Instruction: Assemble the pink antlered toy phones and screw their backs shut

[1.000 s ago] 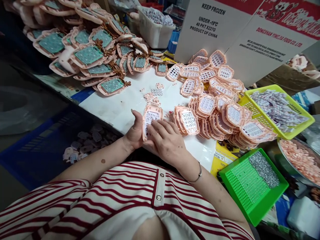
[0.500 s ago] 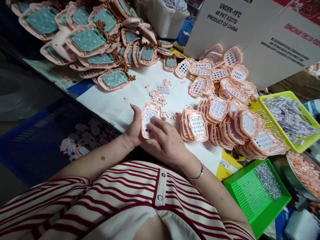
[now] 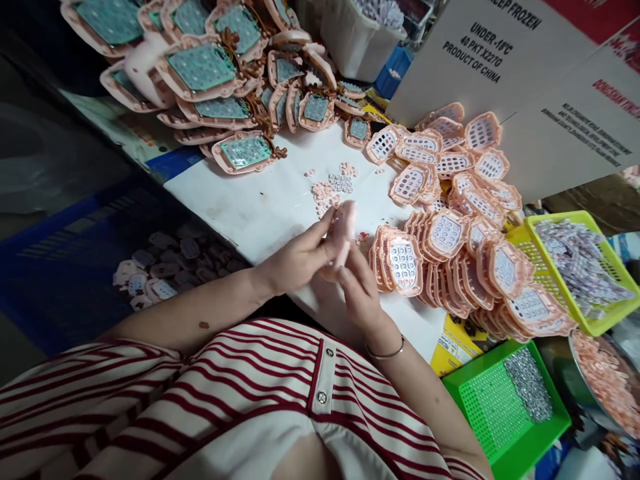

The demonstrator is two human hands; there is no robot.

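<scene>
A pink plastic toy casing (image 3: 346,223) is turned nearly edge-on above the table, its keypad face hidden from the camera. My left hand (image 3: 300,259) is closed on its left side, thumb and fingers around it. My right hand (image 3: 361,290) pinches at its lower end; the fingertips are partly hidden. Just beyond the casing lie small loose pink buttons (image 3: 325,193) and a cluster of pale grey buttons (image 3: 341,183). To the right of my right hand stands a row of pink casings with white button panels (image 3: 403,261).
Casings with green circuit boards (image 3: 200,67) pile up at the back left. A carton (image 3: 480,87) stands at the back right. A yellow basket (image 3: 595,320) holds printed pieces; a green basket (image 3: 480,400) holds small metal parts. A blue crate (image 3: 75,280) sits below the table's left edge.
Both hands have turned the casing from face-up to nearly edge-on and moved it rightward. My right hand has shifted from over its face to its lower end. The view has shifted slightly.
</scene>
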